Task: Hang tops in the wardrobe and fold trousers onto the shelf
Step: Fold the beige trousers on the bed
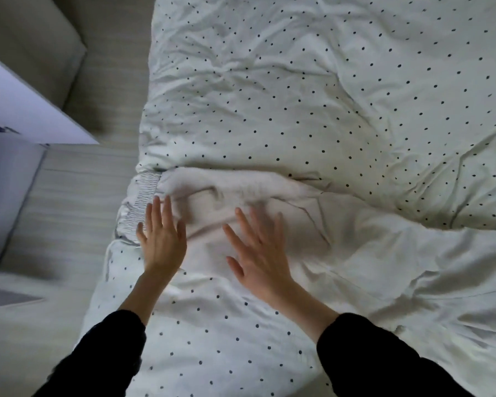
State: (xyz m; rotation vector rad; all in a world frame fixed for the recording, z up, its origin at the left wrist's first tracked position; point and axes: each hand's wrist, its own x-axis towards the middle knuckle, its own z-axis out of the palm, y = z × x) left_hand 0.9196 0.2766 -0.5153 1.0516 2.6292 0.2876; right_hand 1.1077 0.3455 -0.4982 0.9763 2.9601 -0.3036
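At the far left a white cabinet panel (pixel 26 104) stands over pale wood-look floor (pixel 78 196), with a grey-beige upholstered piece (pixel 32 44) beyond it. To the right the bed is covered by a white duvet with dark dots (pixel 312 81), rumpled into creases. Pale trousers (pixel 241 196) lie flat across the duvet's near part, their gathered elastic waistband (pixel 142 199) at the left edge of the bed and the legs running off to the right. The left hand (pixel 162 239) rests palm down on the trousers just beside the waistband, its fingers (pixel 155 213) straight and spread, pinching nothing. A little to the right, the right hand (pixel 258 253) lies flat on the middle of the trousers, fingers (pixel 242 222) splayed wide and slightly blurred, the cloth under them and beyond their tips. Both forearms wear black sleeves (pixel 384 356).
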